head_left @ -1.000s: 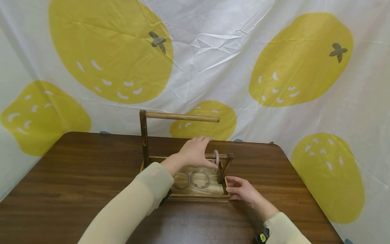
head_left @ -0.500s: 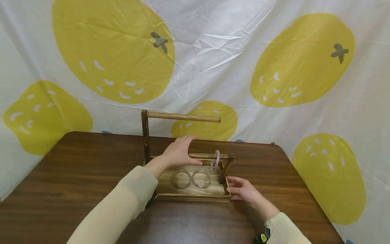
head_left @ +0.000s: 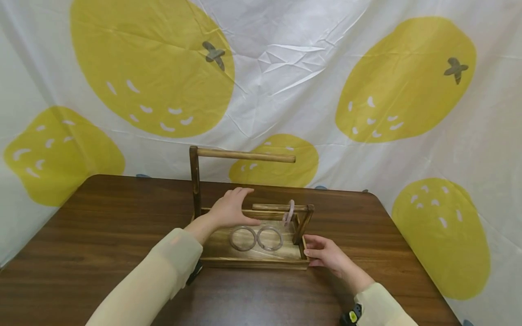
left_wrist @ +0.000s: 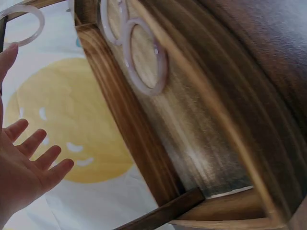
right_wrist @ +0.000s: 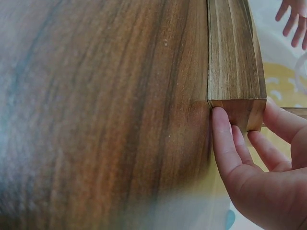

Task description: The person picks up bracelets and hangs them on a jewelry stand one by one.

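A pale translucent bangle [head_left: 291, 213] hangs on the lower wooden bar [head_left: 269, 208] of a jewelry stand, near its upright. Two more bangles, the left one [head_left: 243, 238] and the right one [head_left: 269, 238], lie side by side in the stand's wooden tray [head_left: 253, 262]. My left hand [head_left: 230, 209] hovers over the tray's back left part, thumb and fingers spread and holding nothing; the left wrist view shows its fingers [left_wrist: 36, 141] apart from the wood. My right hand [head_left: 326, 254] grips the tray's right end, with fingers on the end wall and thumb at the rim.
A longer, higher bar [head_left: 246, 155] extends right from the stand's tall left post [head_left: 195, 181]. The stand sits on a dark brown wooden table [head_left: 122, 226]. Behind the table hangs a white curtain [head_left: 281, 99] with yellow fruit prints.
My left hand has let go of the hanging bangle and moved left and slightly down, away from it. The bangle stays on the lower bar. My right hand keeps its place on the tray.
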